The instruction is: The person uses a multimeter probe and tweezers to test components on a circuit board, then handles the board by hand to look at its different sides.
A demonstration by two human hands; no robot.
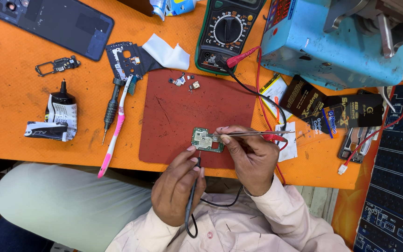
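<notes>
A small green circuit board (pixel 204 139) with a metal shield lies on a dark red mat (pixel 173 109). My left hand (pixel 178 186) is closed around a black test probe (pixel 193 186), whose tip touches the board's near edge. My right hand (pixel 250 156) grips thin metal tweezers (pixel 257 133) that lie level, one end at the board's right edge. A red probe (pixel 274 137) sits by my right fingers; whether they hold it is unclear.
A multimeter (pixel 227 32) with red and black leads stands behind the mat, beside a blue box-shaped device (pixel 323 42). On the orange table to the left lie a pink toothbrush (pixel 114 133), a screwdriver (pixel 111 107), a glue tube (pixel 58 116), a phone back (pixel 52 21) and small loose parts (pixel 183 83).
</notes>
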